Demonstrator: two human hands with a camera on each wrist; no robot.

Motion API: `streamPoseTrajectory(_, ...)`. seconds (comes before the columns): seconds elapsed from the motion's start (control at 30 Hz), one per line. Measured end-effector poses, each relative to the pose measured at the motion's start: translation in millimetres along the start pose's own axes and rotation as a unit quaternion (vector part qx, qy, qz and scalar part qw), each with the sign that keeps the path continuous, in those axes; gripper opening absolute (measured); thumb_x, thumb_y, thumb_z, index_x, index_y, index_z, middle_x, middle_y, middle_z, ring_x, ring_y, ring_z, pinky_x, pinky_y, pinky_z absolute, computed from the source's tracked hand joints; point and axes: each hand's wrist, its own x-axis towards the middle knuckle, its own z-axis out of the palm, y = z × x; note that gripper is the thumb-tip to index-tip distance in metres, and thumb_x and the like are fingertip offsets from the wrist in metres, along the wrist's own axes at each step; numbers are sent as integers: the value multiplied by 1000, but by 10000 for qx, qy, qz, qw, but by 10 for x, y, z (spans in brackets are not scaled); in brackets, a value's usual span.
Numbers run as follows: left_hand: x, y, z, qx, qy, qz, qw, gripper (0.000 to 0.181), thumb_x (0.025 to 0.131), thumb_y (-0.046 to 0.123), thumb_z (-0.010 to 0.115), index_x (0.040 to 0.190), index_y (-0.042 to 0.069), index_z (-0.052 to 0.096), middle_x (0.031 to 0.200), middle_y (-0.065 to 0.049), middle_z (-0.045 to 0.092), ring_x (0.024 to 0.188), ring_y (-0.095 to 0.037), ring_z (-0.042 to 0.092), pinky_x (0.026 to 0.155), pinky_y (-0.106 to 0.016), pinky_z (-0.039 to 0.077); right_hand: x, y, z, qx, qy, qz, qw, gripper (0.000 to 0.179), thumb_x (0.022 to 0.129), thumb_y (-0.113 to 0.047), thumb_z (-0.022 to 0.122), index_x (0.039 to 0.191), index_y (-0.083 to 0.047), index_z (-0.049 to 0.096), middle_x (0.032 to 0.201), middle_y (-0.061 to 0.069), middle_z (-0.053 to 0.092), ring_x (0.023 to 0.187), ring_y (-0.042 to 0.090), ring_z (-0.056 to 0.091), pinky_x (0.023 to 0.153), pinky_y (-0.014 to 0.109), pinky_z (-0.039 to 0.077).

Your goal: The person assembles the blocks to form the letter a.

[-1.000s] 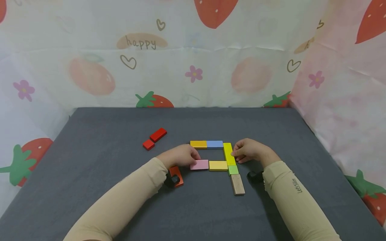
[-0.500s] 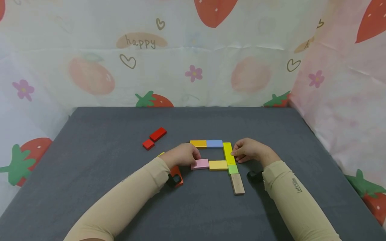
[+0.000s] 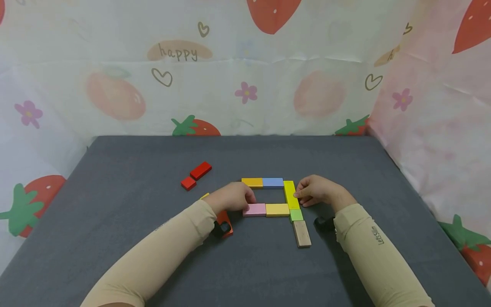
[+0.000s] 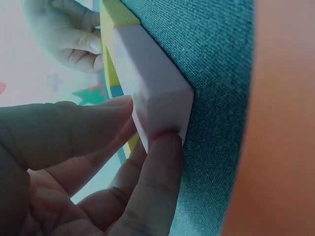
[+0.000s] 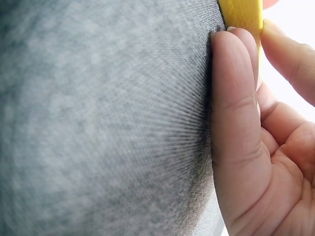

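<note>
In the head view my left hand [image 3: 231, 197] holds the left end of a pink block [image 3: 255, 209]. The left wrist view shows one fingertip pressed on the block's end face and another digit at its upper edge. My right hand [image 3: 320, 192] pinches the side of a bright yellow block [image 3: 290, 192], thumb on its upper face and fingers low along its right side. A pale yellow block [image 3: 277, 209] joins the pink block's right end. Below the bright yellow block, a small green block [image 3: 296, 215] and a bare wooden block [image 3: 302, 233] continue in line.
An amber block [image 3: 251, 183] and a blue block [image 3: 272, 183] form the back row. Two red blocks, a longer one [image 3: 201, 170] and a shorter one [image 3: 188, 183], lie back left. An orange block [image 3: 226, 221] and a yellow piece [image 3: 205, 196] are partly hidden by the left arm.
The pink block was slightly tilted half a second ago and now lies straight with the pale yellow block. The left hand has shifted slightly right since a second ago; the right hand stays put.
</note>
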Motion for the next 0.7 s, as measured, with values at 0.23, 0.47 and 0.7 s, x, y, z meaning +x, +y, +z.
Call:
streamPoseTrajectory(0.23, -10, -9, -11, -11, 41, 21, 10000, 22, 89, 7, 65, 107, 15, 74, 105, -1, 68, 93, -18, 56, 89, -36, 51, -5, -8, -3, 30, -18, 13, 10000, 14, 94, -15, 65, 84, -6, 60, 77, 4, 56, 68, 16, 56, 68, 27, 56)
streamPoseTrajectory(0.47, -50, -75, -79, -216, 97, 87, 9997, 21, 89, 10, 67, 109, 15, 73, 105, -1, 68, 94, -18, 57, 89, -35, 51, 11, -10, 4, -2, 0, 50, 10000, 14, 93, -15, 65, 85, -6, 60, 77, 4, 56, 68, 16, 56, 68, 27, 56)
streamPoseTrajectory(0.7, -117, -170, -180, -393, 123, 66, 9991, 24, 90, 12, 68, 113, 14, 71, 104, -2, 66, 93, -18, 56, 81, -31, 53, 11, -3, 3, 0, -4, 66, 10000, 14, 94, -16, 65, 85, -6, 60, 77, 4, 56, 68, 16, 56, 68, 27, 56)
